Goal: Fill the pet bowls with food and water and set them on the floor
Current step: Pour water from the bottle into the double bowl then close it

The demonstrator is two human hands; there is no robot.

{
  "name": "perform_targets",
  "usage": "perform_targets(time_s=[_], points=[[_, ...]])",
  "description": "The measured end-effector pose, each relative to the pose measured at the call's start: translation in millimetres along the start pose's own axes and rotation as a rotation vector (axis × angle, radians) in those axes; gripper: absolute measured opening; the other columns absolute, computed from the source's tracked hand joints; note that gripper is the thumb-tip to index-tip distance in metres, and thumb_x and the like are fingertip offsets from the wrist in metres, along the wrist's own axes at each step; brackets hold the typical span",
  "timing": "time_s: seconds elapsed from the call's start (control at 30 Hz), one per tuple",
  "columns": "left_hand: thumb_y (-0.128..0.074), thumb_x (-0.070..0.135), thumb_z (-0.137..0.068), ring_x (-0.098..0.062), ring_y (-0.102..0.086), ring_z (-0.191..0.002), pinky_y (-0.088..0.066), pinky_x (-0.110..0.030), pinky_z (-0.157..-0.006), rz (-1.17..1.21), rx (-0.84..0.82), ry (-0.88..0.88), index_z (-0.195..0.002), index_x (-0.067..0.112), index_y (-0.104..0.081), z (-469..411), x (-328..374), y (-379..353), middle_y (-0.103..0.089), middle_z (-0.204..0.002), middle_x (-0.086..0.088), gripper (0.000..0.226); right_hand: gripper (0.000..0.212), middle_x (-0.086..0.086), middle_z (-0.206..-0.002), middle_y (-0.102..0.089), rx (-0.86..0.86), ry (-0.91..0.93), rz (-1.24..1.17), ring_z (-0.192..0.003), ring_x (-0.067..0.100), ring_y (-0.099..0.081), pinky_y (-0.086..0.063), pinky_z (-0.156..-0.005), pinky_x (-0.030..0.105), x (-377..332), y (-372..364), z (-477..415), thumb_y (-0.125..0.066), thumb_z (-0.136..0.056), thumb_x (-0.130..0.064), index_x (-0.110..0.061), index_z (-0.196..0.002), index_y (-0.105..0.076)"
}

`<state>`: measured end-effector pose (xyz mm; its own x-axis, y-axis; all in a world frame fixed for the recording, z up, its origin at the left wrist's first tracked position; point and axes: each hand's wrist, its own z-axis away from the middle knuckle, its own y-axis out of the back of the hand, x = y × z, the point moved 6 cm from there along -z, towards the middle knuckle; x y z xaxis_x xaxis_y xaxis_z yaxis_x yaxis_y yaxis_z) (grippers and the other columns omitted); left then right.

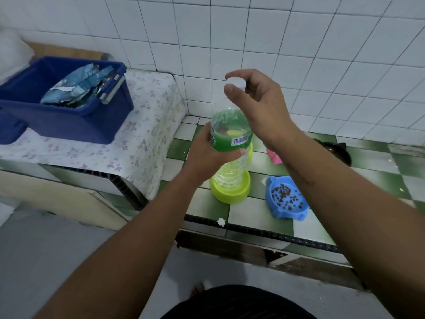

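Head view: bottle (pixel 230 130) over lime bowl (pixel 232 192)

Fingers of the left hand (pixel 207 153) curl round the bottle; the right hand (pixel 257 104) pinches the white cap (pixel 235 82) at the bottle's top. Below the bottle, half hidden by it, the lime bowl stands on the tiled ledge (pixel 207 210). Right of the bottle, the blue bowl (pixel 285 199) holds kibble. Left of the bottle, a blue tub (pixel 69 118) holds a foil bag (pixel 78 88)

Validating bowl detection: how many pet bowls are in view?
2 for certain. A yellow-green bowl sits behind the held bottle. A blue bowl with kibble is to its right. A pink object farther back, partly hidden, may be a third.
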<state>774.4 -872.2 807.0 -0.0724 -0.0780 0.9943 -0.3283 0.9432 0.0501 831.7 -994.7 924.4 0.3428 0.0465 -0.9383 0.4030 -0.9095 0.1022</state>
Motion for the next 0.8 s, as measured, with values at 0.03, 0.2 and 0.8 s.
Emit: perform_targets(time_s=[0.03,0.2,0.8], points=[[-0.096,0.013,-0.061,-0.024,-0.073,-0.109,-0.058,-0.054,-0.096,0.006,-0.007,0.003,-0.127,0.014,-0.064,1.2,-2.7,8.3,-0.076,-0.118,-0.004,0.074,0.026,-0.006,-0.089,-0.068,-0.012,-0.002,-0.009,-0.084,0.01,-0.063,-0.053,-0.079,0.029,1.5,-8.5,-0.2,-0.073,-0.089,-0.028,-0.016,-0.112,-0.07],[-0.096,0.013,-0.062,-0.025,-0.073,-0.108,-0.06,-0.051,-0.093,-0.032,0.016,0.026,-0.126,0.012,-0.064,8.5,-18.3,53.2,-0.076,-0.117,-0.006,0.072,0.031,-0.016,-0.077,-0.065,-0.036,-0.026,-0.034,-0.074,0.006,-0.06,-0.05,-0.072,0.023,13.5,-50.8,1.3,-0.074,-0.091,-0.026,-0.011,-0.117,-0.066],[-0.101,0.03,-0.053,-0.014,-0.072,-0.109,-0.059,-0.047,-0.096,-0.151,0.091,0.166,-0.123,0.026,-0.066,34.7,-72.1,93.6,-0.076,-0.116,0.006,0.078,0.021,0.002,-0.092,-0.074,-0.067,-0.17,-0.007,-0.083,0.011,-0.068,-0.058,-0.09,0.048,71.6,-93.0,27.6,-0.082,-0.083,-0.02,-0.02,-0.1,-0.068]])
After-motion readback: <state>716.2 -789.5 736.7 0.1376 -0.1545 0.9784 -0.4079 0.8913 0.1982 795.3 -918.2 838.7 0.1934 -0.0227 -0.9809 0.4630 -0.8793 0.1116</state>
